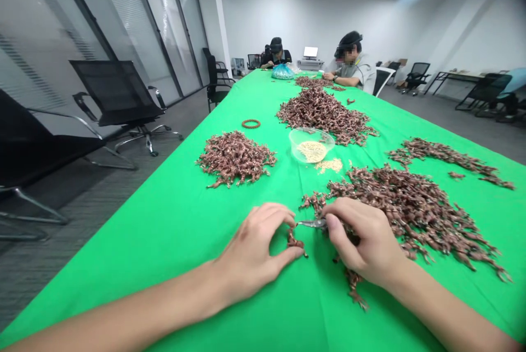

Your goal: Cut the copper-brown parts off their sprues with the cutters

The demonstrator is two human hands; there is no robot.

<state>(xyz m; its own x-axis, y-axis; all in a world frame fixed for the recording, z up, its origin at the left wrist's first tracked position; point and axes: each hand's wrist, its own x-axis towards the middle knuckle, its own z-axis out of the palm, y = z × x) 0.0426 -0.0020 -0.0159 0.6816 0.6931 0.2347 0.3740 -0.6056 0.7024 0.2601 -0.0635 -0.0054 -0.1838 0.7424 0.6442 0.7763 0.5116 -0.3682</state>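
Note:
Between the thumb and fingertips of my left hand [261, 242] is a small brown figurine [295, 241] with thin limbs, held just above the green cloth. My right hand [365, 234] grips pointed metal tweezers [311, 224], whose tip reaches the figurine's upper end, close to my left fingertips. Whether the tip pinches anything is too small to see. Beside and beneath my right hand spreads a large pile of similar brown figurines [411, 204]. Beyond both hands, a clear plastic bowl [292, 146] contains pale grains [311, 150], with more spilled grains [330, 165] next to it.
Another figurine pile [236, 157] lies left, near a brown ring [251, 123]. Farther back rise a bigger heap [324, 111] and a blue bag [282, 71]. Two people sit at the table's far end. Black office chairs [113, 92] line the left side.

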